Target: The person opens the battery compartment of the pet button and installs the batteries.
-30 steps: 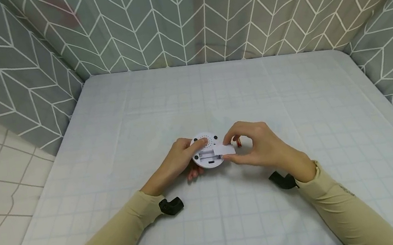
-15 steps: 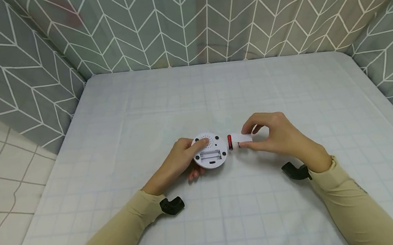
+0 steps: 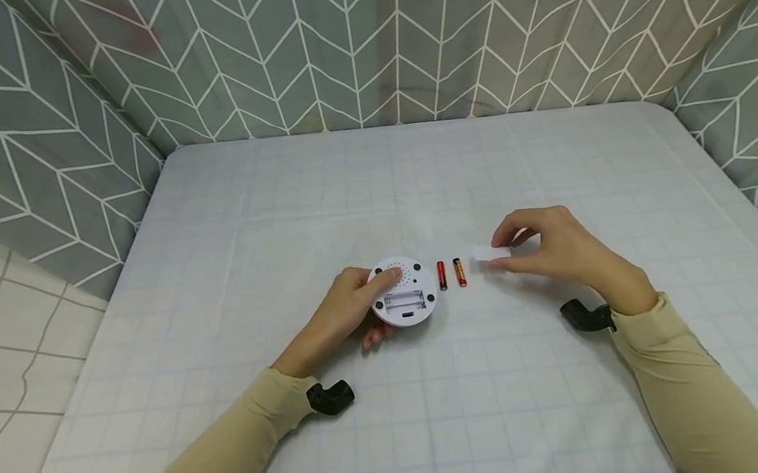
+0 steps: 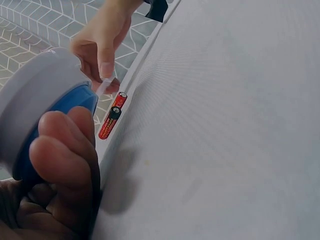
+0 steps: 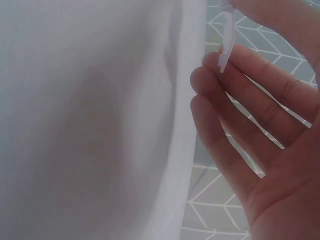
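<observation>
Left battery [image 3: 442, 275] and right battery [image 3: 460, 272] lie on the counter [image 3: 403, 411], between the hands. Long axes run near-far, the right one slightly askew. Key relation: the well [image 3: 406, 300] in the disc [image 3: 411, 284] runs left-right, so both lie crosswise to it. Left grip [image 3: 345, 302] holds the disc, thumb on top, well upward; left battery just beside the disc's right rim. Right grip [image 3: 555, 244] pinches the cover [image 3: 489, 252], to the right of and nearer the right battery. Counter edges well apart from both hands; ample room far and right.
</observation>
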The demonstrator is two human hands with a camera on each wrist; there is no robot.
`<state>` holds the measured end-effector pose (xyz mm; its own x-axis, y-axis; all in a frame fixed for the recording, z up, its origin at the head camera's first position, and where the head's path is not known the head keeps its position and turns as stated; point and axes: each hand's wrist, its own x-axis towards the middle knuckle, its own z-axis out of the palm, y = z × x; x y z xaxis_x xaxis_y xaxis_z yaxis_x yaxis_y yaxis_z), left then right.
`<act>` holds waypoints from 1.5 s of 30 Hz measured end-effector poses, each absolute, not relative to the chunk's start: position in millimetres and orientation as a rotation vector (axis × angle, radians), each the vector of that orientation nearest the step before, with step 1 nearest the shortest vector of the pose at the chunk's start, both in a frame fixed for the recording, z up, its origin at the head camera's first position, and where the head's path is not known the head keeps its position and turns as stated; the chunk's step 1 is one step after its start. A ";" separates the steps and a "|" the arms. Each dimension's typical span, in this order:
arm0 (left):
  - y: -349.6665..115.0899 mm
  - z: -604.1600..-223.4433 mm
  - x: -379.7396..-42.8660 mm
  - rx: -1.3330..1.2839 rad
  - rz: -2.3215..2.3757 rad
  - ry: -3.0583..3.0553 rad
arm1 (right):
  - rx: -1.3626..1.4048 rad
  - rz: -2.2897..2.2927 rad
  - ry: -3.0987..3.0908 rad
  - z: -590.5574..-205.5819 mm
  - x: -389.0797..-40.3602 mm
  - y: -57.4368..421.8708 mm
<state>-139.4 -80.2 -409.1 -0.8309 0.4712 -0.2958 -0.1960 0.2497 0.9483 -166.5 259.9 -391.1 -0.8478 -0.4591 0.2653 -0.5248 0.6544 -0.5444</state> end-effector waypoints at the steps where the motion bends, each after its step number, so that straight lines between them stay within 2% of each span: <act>1: -80.1 -409.3 -139.4 0.250 1.627 1.991 | 0.820 0.953 -2.773 -391.6 -166.9 260.7; 23: -78.9 -410.6 -138.4 0.239 1.632 1.976 | 0.791 0.780 -2.840 -397.7 -169.5 274.2; 33: -79.1 -410.8 -138.1 0.242 1.625 1.991 | 0.805 0.878 -2.813 -393.5 -161.5 246.9; 45: -79.2 -409.7 -138.5 0.229 1.635 1.993 | 0.879 0.743 -2.806 -394.2 -150.9 213.3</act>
